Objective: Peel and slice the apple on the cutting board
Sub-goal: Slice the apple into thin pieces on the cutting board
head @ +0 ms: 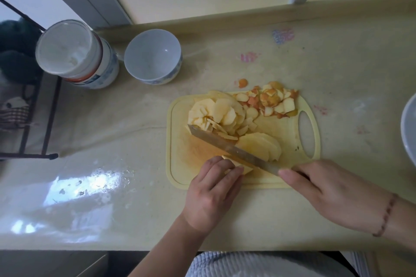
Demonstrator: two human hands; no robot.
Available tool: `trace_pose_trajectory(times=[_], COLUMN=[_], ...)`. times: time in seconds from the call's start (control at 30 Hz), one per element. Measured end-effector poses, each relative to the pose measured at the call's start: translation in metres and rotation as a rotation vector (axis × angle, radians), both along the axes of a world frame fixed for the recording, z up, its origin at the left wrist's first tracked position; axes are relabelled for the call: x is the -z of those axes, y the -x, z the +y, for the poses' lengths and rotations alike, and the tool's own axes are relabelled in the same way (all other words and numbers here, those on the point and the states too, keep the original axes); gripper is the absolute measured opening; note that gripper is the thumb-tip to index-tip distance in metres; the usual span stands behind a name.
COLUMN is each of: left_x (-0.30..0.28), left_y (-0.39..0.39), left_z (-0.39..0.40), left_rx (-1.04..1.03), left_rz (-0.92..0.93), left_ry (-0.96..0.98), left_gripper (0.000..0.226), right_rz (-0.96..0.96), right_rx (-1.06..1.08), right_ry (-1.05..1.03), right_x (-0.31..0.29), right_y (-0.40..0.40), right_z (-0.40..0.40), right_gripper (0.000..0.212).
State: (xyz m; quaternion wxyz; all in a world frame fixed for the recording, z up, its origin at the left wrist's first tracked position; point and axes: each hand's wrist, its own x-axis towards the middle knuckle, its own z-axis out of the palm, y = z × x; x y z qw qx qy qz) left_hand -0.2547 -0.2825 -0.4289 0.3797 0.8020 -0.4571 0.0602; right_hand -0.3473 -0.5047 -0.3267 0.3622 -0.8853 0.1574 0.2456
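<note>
The left hand [213, 177] pinned the last apple chunk [238, 165] on the board [177, 141], fingers curled back from the edge. The right hand [326, 189] gripped the knife [227, 148], angled across for another slice. Slices [216, 117] and peels [270, 101] sat piled behind, out of the way.

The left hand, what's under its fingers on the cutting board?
The left hand presses on a pale peeled apple piece beside the knife on the cutting board. Only its far edge shows; the fingers cover the rest.
</note>
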Motion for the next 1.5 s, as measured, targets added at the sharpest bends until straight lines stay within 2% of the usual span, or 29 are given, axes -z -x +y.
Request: trace_pose_trajectory(times=[0.2,0.47,0.6,0.9,1.5], left_x=[0.001,0.000,0.000,0.000,0.000], left_y=[0.000,0.001,0.001,0.002,0.003], left_z=[-0.001,-0.001,-0.001,-0.001,0.000], left_rx=[-0.004,-0.016,0.004,-0.011,-0.028], left_rz=[-0.004,-0.003,0.008,0.006,0.020], left_ry=[0.005,-0.001,-0.001,0.002,0.011], left_gripper=[0.015,0.018,0.015,0.017,0.013], right_rz=[0.011,0.030,0.044,0.027,0.051], right_rx=[-0.041,-0.040,-0.040,-0.029,-0.036], right_ry=[0.040,0.089,0.040,0.024,0.021], right_x=[-0.015,-0.004,0.010,-0.013,-0.019], right_y=[0.011,0.008,0.005,0.007,0.006], right_z=[0.004,0.008,0.007,0.004,0.001], right_gripper=[0.080,0.075,0.074,0.079,0.081])
